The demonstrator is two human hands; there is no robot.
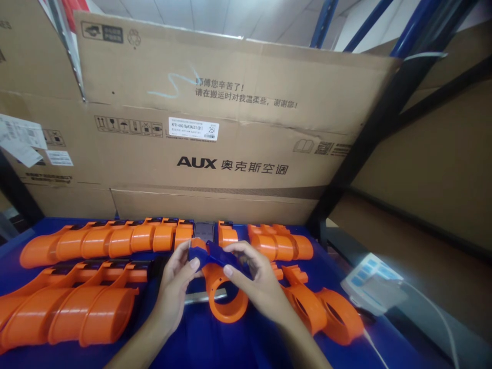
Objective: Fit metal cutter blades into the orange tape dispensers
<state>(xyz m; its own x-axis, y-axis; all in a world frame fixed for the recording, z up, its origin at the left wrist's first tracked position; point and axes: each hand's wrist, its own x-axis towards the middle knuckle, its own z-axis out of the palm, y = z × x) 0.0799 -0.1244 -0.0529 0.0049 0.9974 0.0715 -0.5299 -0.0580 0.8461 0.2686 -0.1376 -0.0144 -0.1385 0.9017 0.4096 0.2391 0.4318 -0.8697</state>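
Note:
My left hand (179, 277) is closed, pinching a small blue plastic piece (198, 254) between thumb and fingers; a bit of orange shows just above it. Beside it, my right hand (253, 277) grips a longer dark blue plastic part (219, 254), whose tip meets or nearly meets the left-hand piece. Directly below the hands is an orange tape dispenser frame (228, 313) with a round ring. Whether it hangs from the hands or rests on the table cannot be told. Behind it lies a flat metallic strip (203, 297).
Rows of orange tape dispensers (123, 241) stand at the back and left (107, 315). More orange frames (342, 318) lie at the right. A dark phone-like device (203, 231) is behind the hands. A white box with a cable (371, 282) sits at right. Cardboard (230, 189) walls the blue table (184, 348).

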